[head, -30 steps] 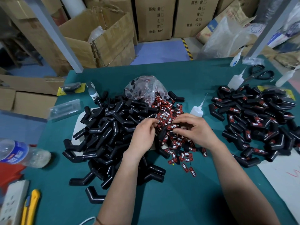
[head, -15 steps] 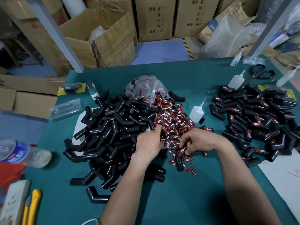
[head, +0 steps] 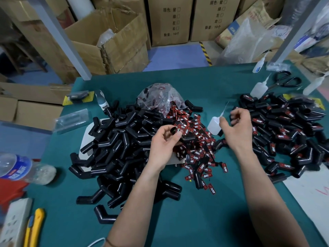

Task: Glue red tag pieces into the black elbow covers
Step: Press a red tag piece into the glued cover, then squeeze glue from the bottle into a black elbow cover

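On a green table point(head: 195, 220), the left hand point(head: 165, 145) is gripping a black plastic elbow cover point(head: 187, 139) above heaped red tag pieces point(head: 197, 154). The right hand point(head: 237, 131) is curling beside a white glue bottle point(head: 213, 125), its grasp unclear. The tagged covers point(head: 284, 129) are lying at right, and a larger pile of untagged covers point(head: 117, 139) is waiting at left.

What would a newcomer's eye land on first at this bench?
A big heap of plain black elbow covers fills the green table's left-centre, red-and-black TAPER tags spilling beside it. A second heap, already tagged, lies at right; the left hand grips one cover.
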Demonstrator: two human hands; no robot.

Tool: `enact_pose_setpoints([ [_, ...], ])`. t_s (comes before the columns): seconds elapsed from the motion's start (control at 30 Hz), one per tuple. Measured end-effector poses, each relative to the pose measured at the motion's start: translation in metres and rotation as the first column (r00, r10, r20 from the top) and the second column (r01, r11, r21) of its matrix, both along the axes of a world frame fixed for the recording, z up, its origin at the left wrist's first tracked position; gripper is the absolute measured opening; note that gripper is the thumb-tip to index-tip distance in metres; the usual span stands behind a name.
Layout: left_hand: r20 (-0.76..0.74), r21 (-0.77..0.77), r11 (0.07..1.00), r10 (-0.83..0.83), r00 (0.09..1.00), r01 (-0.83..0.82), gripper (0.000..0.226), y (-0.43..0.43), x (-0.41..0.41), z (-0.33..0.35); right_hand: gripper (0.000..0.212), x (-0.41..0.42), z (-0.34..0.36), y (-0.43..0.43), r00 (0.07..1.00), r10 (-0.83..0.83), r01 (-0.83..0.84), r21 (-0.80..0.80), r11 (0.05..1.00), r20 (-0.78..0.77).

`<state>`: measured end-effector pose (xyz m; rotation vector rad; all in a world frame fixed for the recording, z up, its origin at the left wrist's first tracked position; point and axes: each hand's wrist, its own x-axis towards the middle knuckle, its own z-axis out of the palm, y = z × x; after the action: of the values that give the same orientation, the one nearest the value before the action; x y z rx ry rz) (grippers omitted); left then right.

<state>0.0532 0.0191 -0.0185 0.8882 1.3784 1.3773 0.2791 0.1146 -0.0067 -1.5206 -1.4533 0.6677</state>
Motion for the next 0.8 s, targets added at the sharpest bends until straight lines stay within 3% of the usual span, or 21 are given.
enact_pose_setpoints([
  [0.1, -0.045, 0.027, 1.0, -0.002, 0.999, 0.004, 0.027, 0.001, 0.0, -0.002, 0.069, 0.003, -0.016, 0.01, 0.99, 0.102, -0.081, -0.192, 0.978, 0.101],
  [0.17, -0.054, 0.031, 0.999, -0.017, 0.998, 0.018, 0.02, 0.001, 0.0, -0.004, 0.078, 0.003, -0.026, 0.014, 0.975, 0.183, -0.136, -0.316, 0.939, 0.125],
  [0.23, -0.119, 0.015, 0.999, -0.049, 0.992, 0.051, 0.02, 0.0, -0.001, -0.007, 0.065, 0.002, -0.034, 0.015, 0.961, 0.214, -0.143, -0.346, 0.928, 0.177],
  [0.37, -0.206, -0.029, 0.99, -0.142, 0.968, 0.139, 0.036, -0.002, 0.001, -0.007, 0.037, -0.003, -0.034, 0.01, 0.944, 0.213, -0.154, -0.235, 0.96, 0.251],
  [0.5, -0.301, -0.044, 0.989, -0.145, 0.943, 0.138, 0.058, -0.002, 0.002, -0.009, 0.037, -0.014, -0.024, 0.002, 0.951, 0.294, -0.253, -0.303, 0.919, 0.096],
  [0.67, -0.329, -0.034, 0.998, -0.069, 0.942, 0.061, 0.038, 0.001, 0.002, -0.012, 0.034, -0.02, -0.013, -0.012, 0.916, 0.402, -0.382, -0.311, 0.87, 0.0],
  [0.8, -0.316, 0.047, 0.999, -0.012, 0.949, 0.028, 0.035, 0.0, 0.0, -0.007, 0.022, -0.025, 0.0, -0.021, 0.849, 0.457, -0.508, -0.167, 0.845, -0.265],
])
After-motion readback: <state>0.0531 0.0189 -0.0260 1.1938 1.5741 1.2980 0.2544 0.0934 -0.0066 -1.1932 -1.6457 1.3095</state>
